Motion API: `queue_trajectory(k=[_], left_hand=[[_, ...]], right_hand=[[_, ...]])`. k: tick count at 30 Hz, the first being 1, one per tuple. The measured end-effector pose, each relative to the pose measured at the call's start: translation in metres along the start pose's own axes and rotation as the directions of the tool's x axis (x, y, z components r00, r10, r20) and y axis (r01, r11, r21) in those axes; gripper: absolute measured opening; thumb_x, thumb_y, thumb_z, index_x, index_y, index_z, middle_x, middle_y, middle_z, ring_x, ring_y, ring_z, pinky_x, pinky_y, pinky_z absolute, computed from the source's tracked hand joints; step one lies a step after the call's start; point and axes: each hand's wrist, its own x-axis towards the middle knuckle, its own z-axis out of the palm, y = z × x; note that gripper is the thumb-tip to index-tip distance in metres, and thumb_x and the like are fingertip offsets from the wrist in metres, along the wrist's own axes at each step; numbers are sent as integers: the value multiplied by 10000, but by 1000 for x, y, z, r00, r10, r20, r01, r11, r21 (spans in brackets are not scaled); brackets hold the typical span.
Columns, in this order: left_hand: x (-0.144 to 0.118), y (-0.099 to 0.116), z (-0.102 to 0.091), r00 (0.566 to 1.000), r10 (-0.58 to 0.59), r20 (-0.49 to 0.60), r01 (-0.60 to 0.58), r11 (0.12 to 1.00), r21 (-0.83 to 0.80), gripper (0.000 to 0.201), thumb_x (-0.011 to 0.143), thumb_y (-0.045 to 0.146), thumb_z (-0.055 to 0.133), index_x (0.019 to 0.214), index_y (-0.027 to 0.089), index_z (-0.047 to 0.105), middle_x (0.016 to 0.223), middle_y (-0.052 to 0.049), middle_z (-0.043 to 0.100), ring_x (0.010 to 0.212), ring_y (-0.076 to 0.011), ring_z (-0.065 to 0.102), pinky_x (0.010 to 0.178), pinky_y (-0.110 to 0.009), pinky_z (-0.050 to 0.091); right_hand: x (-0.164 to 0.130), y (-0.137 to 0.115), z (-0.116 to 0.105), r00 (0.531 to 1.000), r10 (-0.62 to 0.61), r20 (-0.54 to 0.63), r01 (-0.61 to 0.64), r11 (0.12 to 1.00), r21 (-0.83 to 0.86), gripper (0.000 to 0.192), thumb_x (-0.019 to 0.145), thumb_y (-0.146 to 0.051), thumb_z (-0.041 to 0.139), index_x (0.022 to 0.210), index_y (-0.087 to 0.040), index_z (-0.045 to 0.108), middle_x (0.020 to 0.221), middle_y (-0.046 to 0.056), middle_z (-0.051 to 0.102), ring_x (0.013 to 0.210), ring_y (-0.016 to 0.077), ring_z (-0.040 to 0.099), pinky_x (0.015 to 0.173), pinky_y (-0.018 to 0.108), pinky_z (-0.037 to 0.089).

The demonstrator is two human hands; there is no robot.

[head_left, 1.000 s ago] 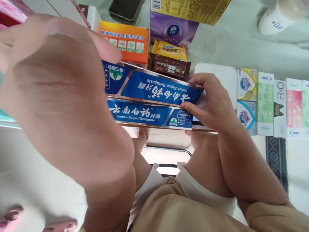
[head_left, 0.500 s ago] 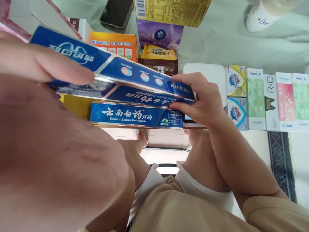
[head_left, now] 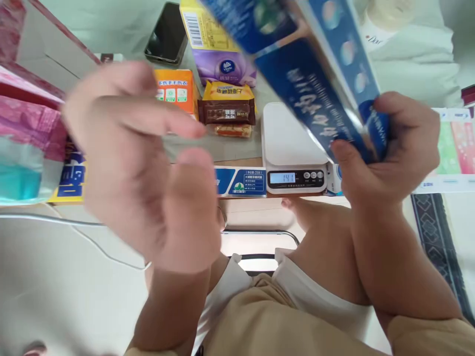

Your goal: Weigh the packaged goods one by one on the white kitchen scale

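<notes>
My right hand (head_left: 389, 148) grips one end of a long blue toothpaste box (head_left: 315, 84), which is raised and tilted, its far end running out of the top of the view. My left hand (head_left: 156, 163) is in the air, thumb and forefinger apart, with nothing in it. Behind that hand a second blue toothpaste box (head_left: 243, 182) lies along the table's front edge, partly covered. A white kitchen scale (head_left: 289, 143) lies below the raised box, its display reading about 141.
Behind stand a purple tissue pack (head_left: 222, 66), a brown wrapped bar (head_left: 227, 111), an orange box (head_left: 176, 91) and a phone (head_left: 166, 34). At left are pink packs (head_left: 33, 118) and a teal-filled pack (head_left: 20, 178). A Dove bottle (head_left: 384, 27) and upright cartons (head_left: 460, 143) are at right.
My left hand has let go of the raised toothpaste box and drawn back. My right hand has moved right with it, swinging its far end upward. The scale's display has come into view.
</notes>
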Motion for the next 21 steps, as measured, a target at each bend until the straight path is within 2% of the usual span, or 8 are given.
queue_trajectory(k=[2,4,6,7,11,14,17,21], left_hand=[[-1,4,15,995,-43,85,43,999,-4,66,901,276,642,902,238,697,974,-55,660,1159,-274,631,1090,-548,520],[-6,8,29,956,-134,260,129,991,37,93,889,174,599,928,237,656,1032,-67,673,1129,-242,658,1018,-480,563],[-12,9,44,891,-174,420,146,984,97,66,917,236,603,973,247,637,1077,-76,681,1110,-228,663,976,-438,585],[-15,8,52,870,-183,458,140,982,126,86,927,283,608,1000,247,637,1089,-80,689,1105,-232,665,968,-432,589],[-31,-2,78,816,-224,533,148,972,182,304,939,357,609,1215,230,627,1281,-105,695,1207,-257,667,1017,-415,582],[-39,-7,91,776,-237,585,174,971,163,451,997,478,563,1382,244,553,1492,-128,604,1388,-283,593,1132,-437,538],[-41,-7,96,784,-228,577,200,973,113,557,1033,619,436,1445,255,524,1582,-147,527,1491,-300,509,1217,-480,478],[-36,-7,92,796,-222,563,226,972,63,543,1050,625,393,1376,241,596,1496,-139,600,1454,-273,553,1249,-454,457]], right_hand=[[-5,10,-8,988,153,-26,-153,988,-23,451,885,-443,697,1311,-307,649,1238,64,707,1142,301,713,964,539,585],[-8,16,-15,968,247,-51,-250,966,-64,454,853,-415,727,1283,-279,677,1228,79,720,1127,321,709,971,558,570],[-10,19,-20,957,288,-29,-289,947,-140,431,852,-353,729,1273,-271,684,1246,89,726,1166,343,694,1021,587,543],[-10,20,-22,953,302,-1,-298,939,-173,425,865,-334,713,1285,-279,673,1269,91,720,1196,354,682,1045,606,530],[-12,15,-21,951,291,107,-262,938,-226,397,907,-314,658,1302,-291,639,1290,115,679,1271,380,624,1112,670,470],[-15,4,-14,956,268,120,-230,937,-262,360,931,-320,630,1288,-282,656,1240,123,662,1223,356,619,1095,656,477],[-17,-8,-11,957,256,133,-215,941,-263,340,951,-314,614,1282,-256,670,1194,123,665,1125,314,647,1042,598,518],[-13,-13,-18,934,284,217,-251,954,-165,365,970,-371,581,1307,-244,634,1167,111,697,1060,272,669,951,512,572]])
